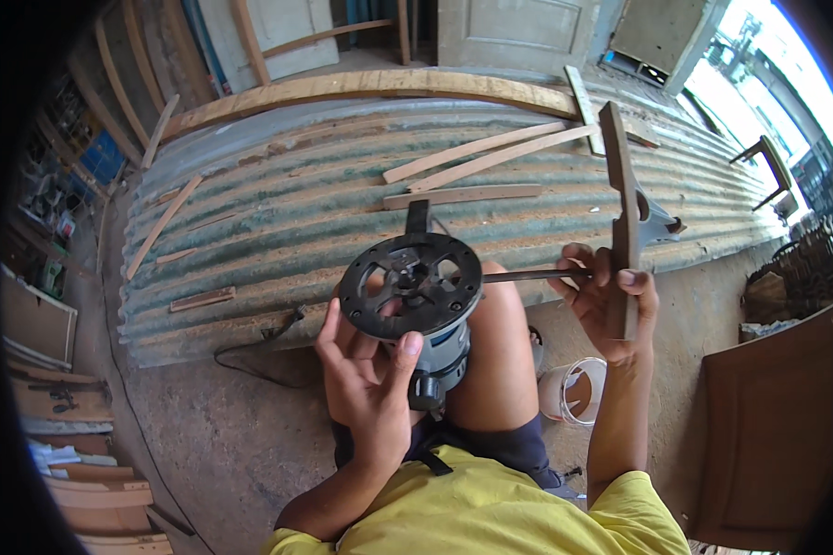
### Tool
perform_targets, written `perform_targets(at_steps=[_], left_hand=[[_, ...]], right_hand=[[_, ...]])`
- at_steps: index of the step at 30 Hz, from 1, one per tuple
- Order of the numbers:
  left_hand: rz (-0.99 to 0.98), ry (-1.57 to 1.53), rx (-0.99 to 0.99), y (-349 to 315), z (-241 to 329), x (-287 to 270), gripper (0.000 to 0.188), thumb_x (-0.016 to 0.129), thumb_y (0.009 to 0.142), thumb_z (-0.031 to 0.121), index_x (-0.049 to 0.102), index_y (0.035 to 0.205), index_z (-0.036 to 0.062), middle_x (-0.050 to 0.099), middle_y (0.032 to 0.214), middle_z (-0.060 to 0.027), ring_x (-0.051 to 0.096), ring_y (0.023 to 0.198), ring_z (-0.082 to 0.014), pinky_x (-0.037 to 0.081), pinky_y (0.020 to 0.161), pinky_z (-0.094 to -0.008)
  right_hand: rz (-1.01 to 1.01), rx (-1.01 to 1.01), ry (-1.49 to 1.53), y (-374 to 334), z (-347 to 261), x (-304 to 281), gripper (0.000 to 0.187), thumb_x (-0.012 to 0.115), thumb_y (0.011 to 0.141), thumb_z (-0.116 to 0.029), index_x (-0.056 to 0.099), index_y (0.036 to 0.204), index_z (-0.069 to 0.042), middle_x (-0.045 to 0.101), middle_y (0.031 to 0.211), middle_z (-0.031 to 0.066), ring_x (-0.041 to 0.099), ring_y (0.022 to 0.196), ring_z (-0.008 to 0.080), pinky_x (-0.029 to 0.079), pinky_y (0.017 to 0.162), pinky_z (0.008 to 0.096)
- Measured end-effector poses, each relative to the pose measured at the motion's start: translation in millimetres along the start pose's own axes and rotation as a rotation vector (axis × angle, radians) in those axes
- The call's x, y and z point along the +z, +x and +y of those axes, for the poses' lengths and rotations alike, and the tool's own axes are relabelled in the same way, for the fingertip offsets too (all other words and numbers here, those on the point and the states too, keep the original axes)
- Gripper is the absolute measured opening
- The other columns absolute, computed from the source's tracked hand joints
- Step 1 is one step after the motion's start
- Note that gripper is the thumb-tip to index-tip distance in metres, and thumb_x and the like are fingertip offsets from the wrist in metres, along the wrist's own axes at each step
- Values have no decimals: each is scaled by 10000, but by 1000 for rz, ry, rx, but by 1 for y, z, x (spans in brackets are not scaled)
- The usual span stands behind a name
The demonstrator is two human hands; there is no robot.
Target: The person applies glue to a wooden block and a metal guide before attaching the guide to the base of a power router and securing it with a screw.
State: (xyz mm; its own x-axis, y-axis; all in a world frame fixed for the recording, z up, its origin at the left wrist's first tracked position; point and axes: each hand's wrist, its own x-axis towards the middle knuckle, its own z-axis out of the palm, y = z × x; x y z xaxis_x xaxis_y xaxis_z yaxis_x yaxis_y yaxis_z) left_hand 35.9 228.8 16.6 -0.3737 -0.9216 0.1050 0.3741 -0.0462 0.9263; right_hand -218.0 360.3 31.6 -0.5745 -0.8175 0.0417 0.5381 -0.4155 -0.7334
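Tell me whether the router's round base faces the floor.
No, the left hand holds the router with its round base facing up.

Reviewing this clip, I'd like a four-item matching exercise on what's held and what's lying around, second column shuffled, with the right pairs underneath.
Column 1
1. Handheld router
2. Wooden bar
3. Bucket
4. Corrugated sheet

Column 2
A. Whitish, standing on the floor
B. Gripped by the right hand
C. Ridged, with loose wood strips lying on it
D. Held by the left hand, round black base turned upward

Right pairs: 1-D, 2-B, 3-A, 4-C
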Motion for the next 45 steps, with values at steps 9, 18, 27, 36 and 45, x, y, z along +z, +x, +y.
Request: perform_targets(at_steps=[9,18,27,36,45], left_hand=[[-100,151,-28,18,2,-24,594,639,1053,138,265,1502,32,633,1309,-185,599,1161,-178,446,1021,-320],[-200,615,688,89,44,-25,310,711,921,163,632,1174,3,566,972,-56,464,768,-139,386,735,-316],[-985,919,1510,170,43,165,573,795,862,180,634,1407,251,598,1415,-72,687,995,-255,615,871,-419],[-907,828,1581,155,19,175,343,738,859,101,669,1195,82,674,1311,-119,751,1000,-280,636,875,-402],[-1034,603,1120,182,32,167,570,891,721,101,622,1223,122,770,1097,-125,764,966,-353,638,814,-441]], right_hand=[[46,-109,-150,6,4,-1,323,684,778,-204,671,969,56,675,1259,244,633,1269,375,456,1150,464],[201,-153,-368,-5,-6,8,505,731,744,-194,671,1173,67,718,1107,191,657,1232,330,487,1107,456],[152,-173,-529,-7,-15,30,601,769,764,-208,635,1292,46,728,1051,136,687,1094,244,513,992,379],[180,-144,-635,-25,-22,52,593,813,886,-386,644,1267,36,732,1067,99,672,975,175,538,890,326],[457,-567,-518,-29,-3,4,237,576,1113,-273,621,1090,-41,696,1221,139,717,1103,234,540,977,378]])
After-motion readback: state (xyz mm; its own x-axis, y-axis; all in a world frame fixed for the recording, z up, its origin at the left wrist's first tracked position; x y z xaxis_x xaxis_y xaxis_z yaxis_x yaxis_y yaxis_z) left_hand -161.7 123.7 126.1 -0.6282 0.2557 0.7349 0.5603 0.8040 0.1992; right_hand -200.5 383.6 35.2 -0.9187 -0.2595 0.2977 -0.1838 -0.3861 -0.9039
